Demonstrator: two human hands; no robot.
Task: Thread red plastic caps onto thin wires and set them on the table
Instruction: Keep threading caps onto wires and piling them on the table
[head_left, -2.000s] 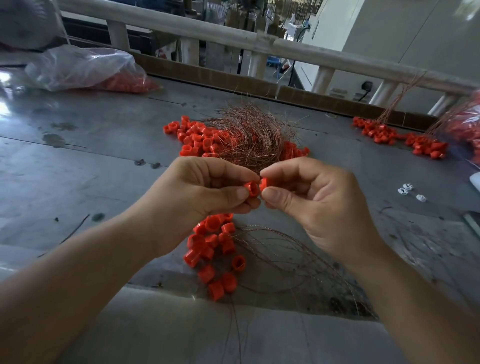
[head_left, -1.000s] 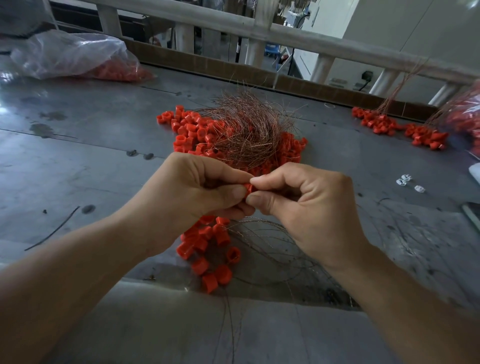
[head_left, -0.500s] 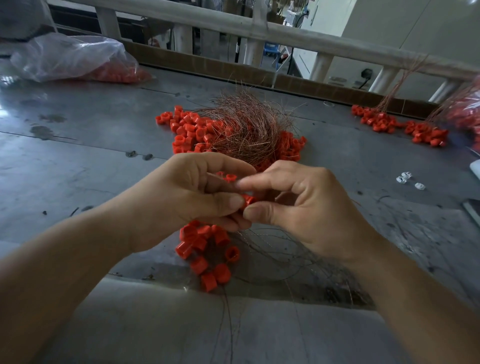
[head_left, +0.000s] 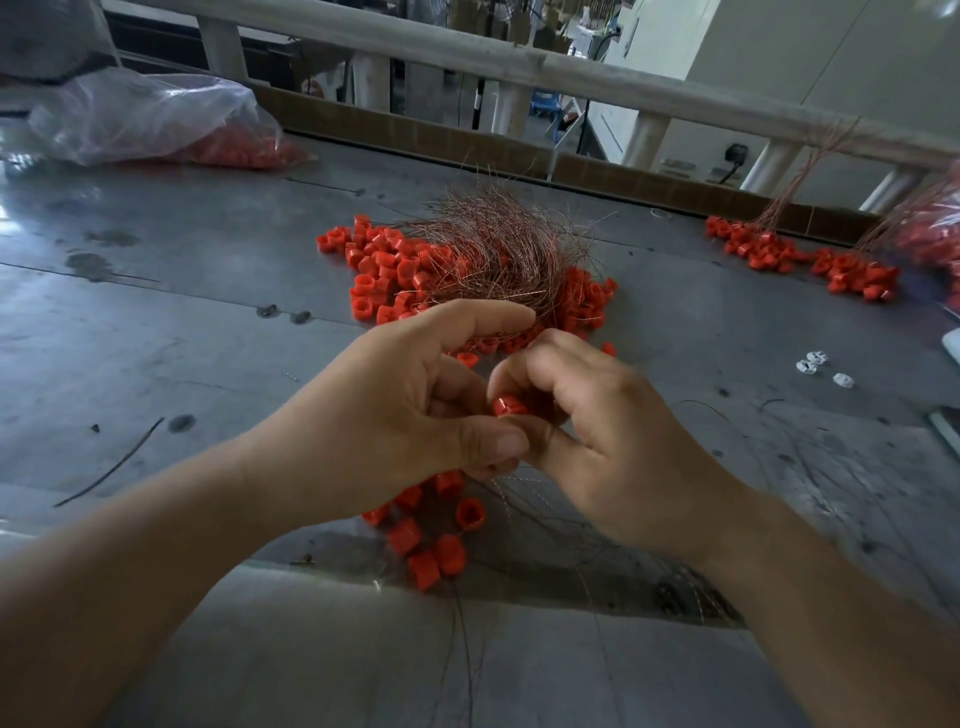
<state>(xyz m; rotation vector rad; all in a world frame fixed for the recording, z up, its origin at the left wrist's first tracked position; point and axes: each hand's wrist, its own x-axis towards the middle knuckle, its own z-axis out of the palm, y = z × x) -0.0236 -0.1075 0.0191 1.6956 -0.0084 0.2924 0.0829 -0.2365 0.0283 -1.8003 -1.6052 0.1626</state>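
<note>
A small red plastic cap (head_left: 508, 405) sits between my two hands above the metal table (head_left: 156, 338). My left hand (head_left: 395, 410) has its thumb and fingers curled against the cap from the left. My right hand (head_left: 602, 436) pinches the cap from the right with curled fingers; any wire in the pinch is too thin to make out. Loose red caps (head_left: 431, 540) lie below my hands beside thin wires (head_left: 561, 525) spread on the table. Behind my hands lies a heap of caps threaded on copper wires (head_left: 483, 260).
A clear plastic bag of red caps (head_left: 156, 124) lies at the back left. More threaded caps (head_left: 800, 260) sit at the back right near a railing (head_left: 519, 62). Small white pieces (head_left: 823, 366) lie right. A stray wire (head_left: 109, 467) lies on the left.
My hands have dropped a little lower and closer together. The cap has turned in my fingers and now shows more between the two thumbs.
</note>
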